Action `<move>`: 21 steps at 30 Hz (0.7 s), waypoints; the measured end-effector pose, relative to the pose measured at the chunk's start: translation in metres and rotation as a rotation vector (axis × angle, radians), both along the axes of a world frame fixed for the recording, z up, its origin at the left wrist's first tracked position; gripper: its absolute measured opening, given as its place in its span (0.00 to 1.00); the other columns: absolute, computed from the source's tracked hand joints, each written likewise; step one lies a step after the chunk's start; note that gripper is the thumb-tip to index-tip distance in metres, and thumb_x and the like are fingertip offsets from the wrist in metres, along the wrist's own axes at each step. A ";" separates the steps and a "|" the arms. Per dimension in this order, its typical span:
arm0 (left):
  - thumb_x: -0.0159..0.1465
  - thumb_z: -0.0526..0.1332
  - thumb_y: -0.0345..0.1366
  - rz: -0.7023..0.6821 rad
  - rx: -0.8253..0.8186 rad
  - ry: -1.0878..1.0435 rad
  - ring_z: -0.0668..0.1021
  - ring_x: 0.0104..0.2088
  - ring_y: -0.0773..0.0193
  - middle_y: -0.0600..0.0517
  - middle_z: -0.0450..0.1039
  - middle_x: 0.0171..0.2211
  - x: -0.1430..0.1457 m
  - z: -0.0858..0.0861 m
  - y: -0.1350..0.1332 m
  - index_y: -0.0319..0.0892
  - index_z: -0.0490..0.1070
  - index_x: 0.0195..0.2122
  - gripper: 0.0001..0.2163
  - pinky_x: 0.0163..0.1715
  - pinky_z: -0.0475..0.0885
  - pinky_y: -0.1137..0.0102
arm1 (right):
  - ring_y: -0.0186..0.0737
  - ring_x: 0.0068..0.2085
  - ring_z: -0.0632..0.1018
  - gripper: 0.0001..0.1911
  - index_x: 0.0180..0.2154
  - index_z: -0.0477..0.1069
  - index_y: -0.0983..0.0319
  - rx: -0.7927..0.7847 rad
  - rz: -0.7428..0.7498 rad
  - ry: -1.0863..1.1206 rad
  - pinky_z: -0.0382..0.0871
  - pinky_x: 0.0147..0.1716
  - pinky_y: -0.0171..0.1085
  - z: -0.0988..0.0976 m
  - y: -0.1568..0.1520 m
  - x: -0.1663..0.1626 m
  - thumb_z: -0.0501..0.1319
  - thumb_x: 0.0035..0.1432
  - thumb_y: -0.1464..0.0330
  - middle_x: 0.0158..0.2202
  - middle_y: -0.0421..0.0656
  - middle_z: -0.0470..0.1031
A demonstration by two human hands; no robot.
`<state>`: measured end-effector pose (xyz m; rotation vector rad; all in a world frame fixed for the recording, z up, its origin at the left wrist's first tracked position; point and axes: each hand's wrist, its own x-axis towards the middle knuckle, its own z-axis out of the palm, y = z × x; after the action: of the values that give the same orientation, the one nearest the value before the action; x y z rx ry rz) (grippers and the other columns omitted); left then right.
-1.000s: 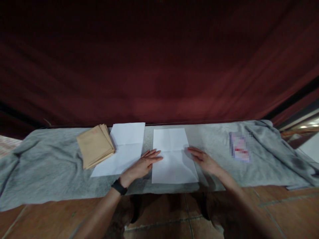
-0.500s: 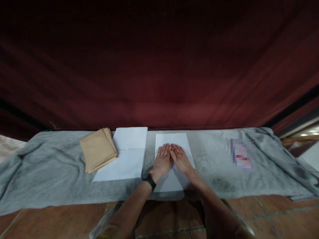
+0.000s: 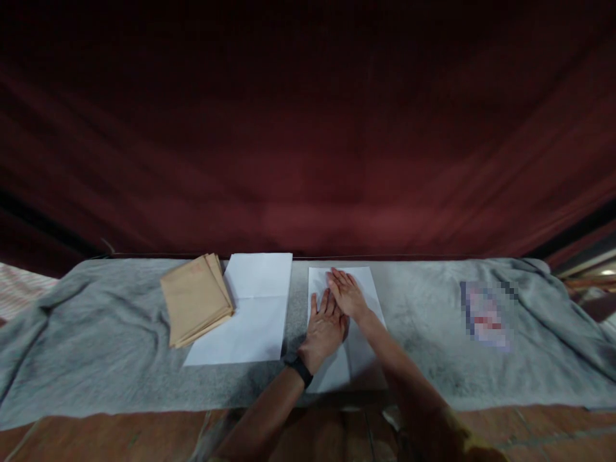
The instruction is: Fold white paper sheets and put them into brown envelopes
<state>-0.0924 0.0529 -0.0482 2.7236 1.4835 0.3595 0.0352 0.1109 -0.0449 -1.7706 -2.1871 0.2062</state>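
A white sheet of paper [image 3: 363, 366] lies flat on the grey cloth in front of me, with a faint lengthwise crease. My left hand [image 3: 325, 330] rests palm down on its middle, fingers spread, a dark band around the wrist. Higher up the same sheet lies my right hand [image 3: 347, 294], also flat, its fingers stretched toward the far edge. The two hands touch or overlap slightly near the left fingertips. Neither one grips anything. Left of them are more white sheets [image 3: 255, 327], creased crosswise, partly covered by a stack of brown envelopes [image 3: 197, 298].
Grey cloth [image 3: 418, 333] covers the long, low surface. A pixelated, blurred item [image 3: 486, 317] lies on its right part. Behind hangs a dark red curtain [image 3: 308, 160]. Reddish floor tiles [image 3: 144, 436] show along the front edge.
My right hand has slid up the sheet toward its far edge. The left hand now sits lower than the right, its fingers more spread. The whole view has shifted slightly.
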 end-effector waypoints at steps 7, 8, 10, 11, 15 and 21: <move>0.70 0.48 0.37 0.093 0.023 -0.051 0.52 0.72 0.50 0.36 0.53 0.71 -0.001 -0.002 -0.002 0.30 0.54 0.70 0.28 0.70 0.51 0.49 | 0.49 0.70 0.60 0.27 0.68 0.58 0.60 0.133 -0.127 -0.066 0.50 0.68 0.54 -0.016 0.002 0.027 0.43 0.73 0.61 0.70 0.48 0.58; 0.70 0.48 0.37 0.126 0.021 -0.054 0.53 0.72 0.50 0.36 0.53 0.70 -0.001 -0.002 0.000 0.29 0.54 0.70 0.28 0.70 0.52 0.50 | 0.50 0.70 0.61 0.28 0.69 0.58 0.61 0.144 -0.154 -0.077 0.51 0.68 0.55 -0.018 0.001 0.032 0.43 0.73 0.60 0.70 0.50 0.58; 0.71 0.47 0.37 0.206 0.005 -0.047 0.54 0.72 0.49 0.34 0.54 0.70 -0.002 -0.001 0.010 0.27 0.55 0.69 0.27 0.69 0.53 0.52 | 0.52 0.69 0.61 0.28 0.69 0.57 0.63 0.160 -0.190 -0.095 0.52 0.67 0.55 -0.020 -0.001 0.041 0.44 0.73 0.60 0.70 0.53 0.58; 0.71 0.47 0.37 0.248 -0.007 -0.039 0.54 0.71 0.47 0.33 0.54 0.70 -0.003 0.000 0.016 0.26 0.56 0.68 0.27 0.69 0.54 0.52 | 0.53 0.69 0.61 0.29 0.69 0.57 0.64 0.165 -0.203 -0.101 0.52 0.67 0.55 -0.020 -0.001 0.044 0.45 0.73 0.60 0.70 0.53 0.58; 0.72 0.46 0.38 0.387 -0.017 -0.054 0.57 0.70 0.44 0.29 0.55 0.68 -0.003 0.008 0.043 0.22 0.56 0.67 0.28 0.70 0.51 0.48 | 0.54 0.69 0.61 0.29 0.69 0.56 0.64 0.160 -0.236 -0.106 0.52 0.67 0.55 -0.020 -0.001 0.047 0.45 0.73 0.60 0.70 0.54 0.58; 0.72 0.47 0.36 0.187 -0.032 -0.166 0.51 0.73 0.52 0.47 0.52 0.72 0.024 0.008 0.056 0.42 0.56 0.71 0.26 0.71 0.47 0.49 | 0.55 0.70 0.60 0.28 0.69 0.57 0.64 0.144 -0.203 -0.124 0.52 0.67 0.56 -0.019 -0.002 0.046 0.46 0.72 0.63 0.71 0.53 0.55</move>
<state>-0.0686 0.1094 -0.0406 2.4676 1.6835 0.5464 0.0815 0.1086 -0.0640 -1.9513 -2.0271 -0.1089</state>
